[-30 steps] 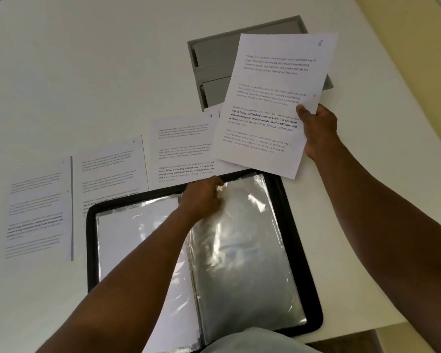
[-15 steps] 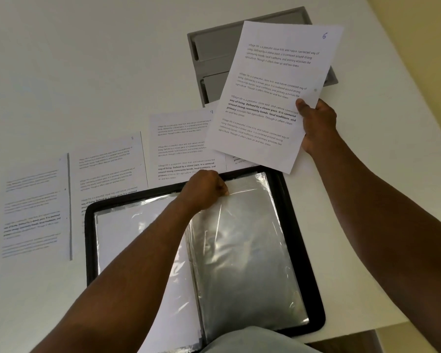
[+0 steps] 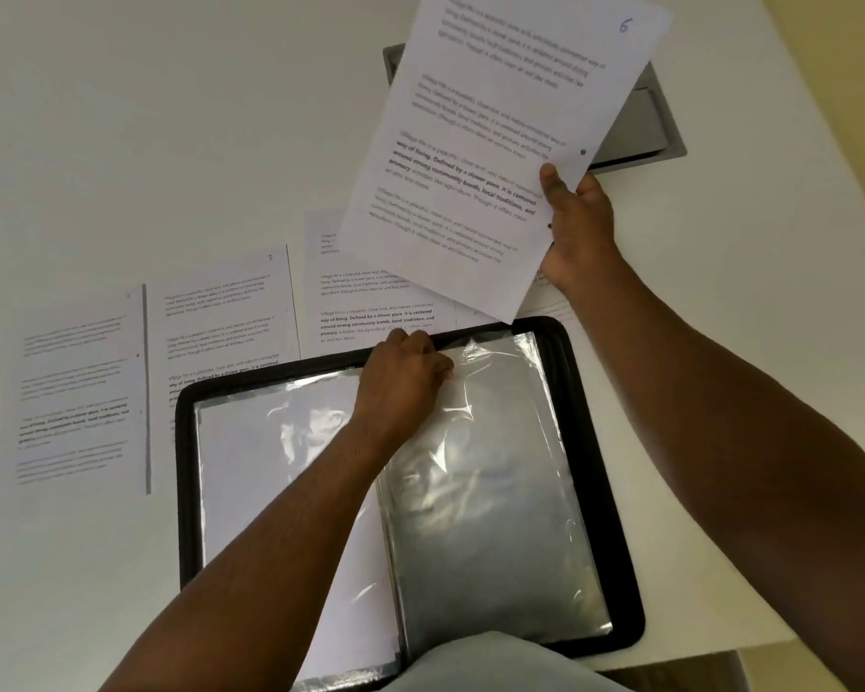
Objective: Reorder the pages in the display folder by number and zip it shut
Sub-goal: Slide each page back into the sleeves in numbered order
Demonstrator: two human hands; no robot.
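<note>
Folder: the black zip-edged display folder lies open on the white tabletop, close to the near edge, with its clear plastic sleeves facing up.
Left hand: the left hand rests at the top of the right-side clear plastic sleeve, fingers curled and pinching the crinkled film at its mouth, apparently to hold it open.
Right hand: the right hand is raised above the tabletop, thumb on the front and fingers behind, pinching the right edge of the white printed page marked "6" in blue ink.
Other pages: three more white printed sheets lie in a row beyond and left of the folder; the nearer ones are partly tucked under its top edge.
Beyond: a grey recessed panel shows behind the held page.
Step in hand: likely feeding page 6 into the opened sleeve.
Risk, buckling: held by one edge only, the page may flop and catch its corner on the sleeve mouth, creasing.
Risk, sleeve: if the left pinch slips, the film could close and the page slide over it instead.
Risk, order: the other numbers are hard to read, so a page could land in the wrong sleeve.
</note>
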